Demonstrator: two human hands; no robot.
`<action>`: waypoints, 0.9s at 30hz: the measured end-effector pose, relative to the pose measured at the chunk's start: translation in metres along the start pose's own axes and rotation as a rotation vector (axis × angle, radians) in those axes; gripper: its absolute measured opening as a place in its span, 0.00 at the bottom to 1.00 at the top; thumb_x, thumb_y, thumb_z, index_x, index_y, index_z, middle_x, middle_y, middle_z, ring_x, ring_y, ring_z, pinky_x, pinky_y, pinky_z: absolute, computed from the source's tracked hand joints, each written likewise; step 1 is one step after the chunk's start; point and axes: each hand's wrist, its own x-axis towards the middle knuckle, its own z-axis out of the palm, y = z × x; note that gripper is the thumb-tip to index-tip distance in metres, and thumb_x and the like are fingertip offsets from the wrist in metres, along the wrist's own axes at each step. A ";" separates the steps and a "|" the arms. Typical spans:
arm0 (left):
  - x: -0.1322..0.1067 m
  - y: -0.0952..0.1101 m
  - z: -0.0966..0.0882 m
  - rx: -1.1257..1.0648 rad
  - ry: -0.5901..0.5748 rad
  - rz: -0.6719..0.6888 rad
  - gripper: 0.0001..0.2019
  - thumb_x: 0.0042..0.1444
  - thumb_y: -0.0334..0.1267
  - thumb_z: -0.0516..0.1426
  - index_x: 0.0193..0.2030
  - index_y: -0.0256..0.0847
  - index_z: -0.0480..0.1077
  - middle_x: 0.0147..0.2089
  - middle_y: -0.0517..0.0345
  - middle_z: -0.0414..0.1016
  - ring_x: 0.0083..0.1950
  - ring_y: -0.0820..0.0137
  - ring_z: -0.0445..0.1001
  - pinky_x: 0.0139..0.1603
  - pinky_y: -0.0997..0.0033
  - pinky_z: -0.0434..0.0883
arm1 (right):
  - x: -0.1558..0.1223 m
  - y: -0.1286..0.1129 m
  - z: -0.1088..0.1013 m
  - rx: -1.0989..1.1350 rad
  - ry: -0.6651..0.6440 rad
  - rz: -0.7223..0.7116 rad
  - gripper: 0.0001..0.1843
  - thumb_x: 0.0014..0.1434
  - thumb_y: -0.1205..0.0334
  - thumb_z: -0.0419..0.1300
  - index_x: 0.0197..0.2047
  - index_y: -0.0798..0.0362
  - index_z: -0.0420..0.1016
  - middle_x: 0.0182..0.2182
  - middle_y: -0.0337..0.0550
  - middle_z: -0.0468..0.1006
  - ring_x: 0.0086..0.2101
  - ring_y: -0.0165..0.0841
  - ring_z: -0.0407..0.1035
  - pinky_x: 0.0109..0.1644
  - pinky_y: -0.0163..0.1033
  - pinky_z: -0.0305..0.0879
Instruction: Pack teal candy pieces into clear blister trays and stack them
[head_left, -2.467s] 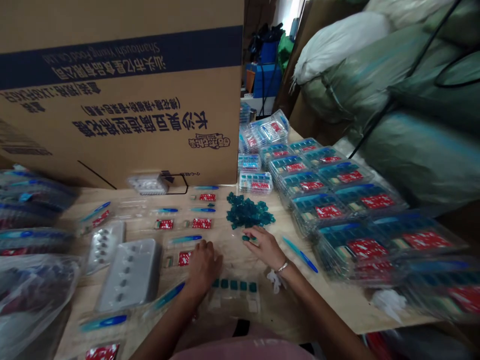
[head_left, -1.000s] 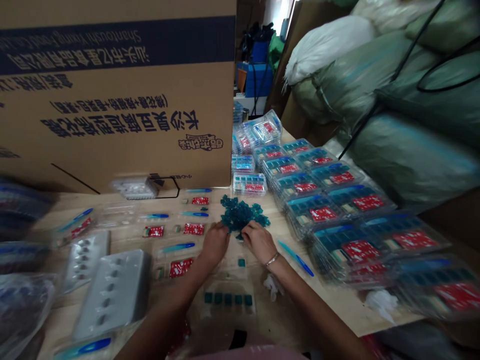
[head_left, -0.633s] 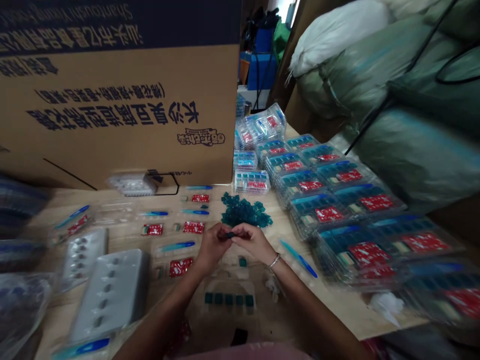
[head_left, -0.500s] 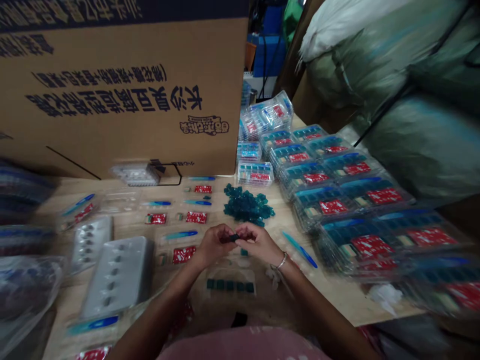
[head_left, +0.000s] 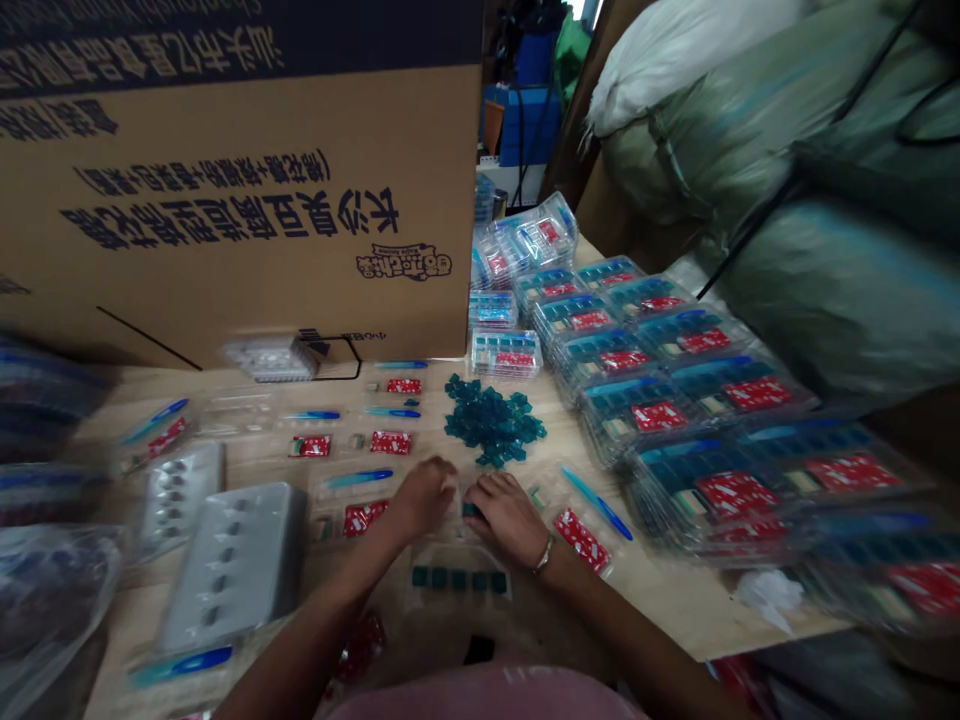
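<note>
My right hand (head_left: 510, 518) is lowered over the table, its fingers closed on a small dark teal cube (head_left: 469, 509) at the fingertips. Just left of it is my left hand (head_left: 427, 494), fingers curled in; whatever they may hold is hidden. Beneath both hands lies part of a clear plastic tray, mostly covered. Closer to my body a clear tray (head_left: 459, 603) carries a row of teal cubes (head_left: 458, 579). Beyond my fingers is a loose pile of teal pieces (head_left: 493, 422). A blue pen (head_left: 598, 503) and a red patterned packet (head_left: 582, 540) lie right of my right hand.
A large cardboard box (head_left: 247, 290) stands at the back left. Stacks of filled clear packs (head_left: 660, 415) line the right side. Grey moulded trays (head_left: 232, 560) and more packs with pens and red packets (head_left: 367, 515) lie left. Big sacks (head_left: 735, 130) rise behind right.
My hands have moved apart from their shared pinch on a dark piece. The right one has come down to the table with the teal cube, and the red packet beside it now shows.
</note>
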 end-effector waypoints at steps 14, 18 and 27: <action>0.034 -0.011 -0.012 -0.306 0.191 -0.240 0.11 0.45 0.23 0.55 0.35 0.36 0.73 0.35 0.52 0.75 0.37 0.67 0.73 0.40 0.69 0.68 | 0.143 0.055 -0.055 -0.155 0.026 0.259 0.13 0.61 0.71 0.48 0.38 0.56 0.74 0.38 0.50 0.75 0.39 0.35 0.69 0.41 0.36 0.61; 0.000 -0.014 -0.027 -1.295 0.122 -0.435 0.08 0.44 0.33 0.61 0.34 0.37 0.74 0.29 0.57 0.76 0.29 0.73 0.72 0.32 0.74 0.67 | 0.191 0.059 -0.053 -0.139 -0.016 0.242 0.12 0.56 0.77 0.50 0.37 0.60 0.74 0.36 0.55 0.77 0.39 0.38 0.71 0.40 0.37 0.62; -0.033 -0.012 -0.034 -1.791 0.073 -0.479 0.15 0.39 0.40 0.68 0.33 0.35 0.73 0.29 0.58 0.75 0.28 0.75 0.73 0.27 0.80 0.66 | 0.089 0.035 -0.048 0.703 -0.138 0.055 0.07 0.53 0.62 0.58 0.35 0.56 0.72 0.28 0.40 0.75 0.28 0.29 0.68 0.31 0.32 0.63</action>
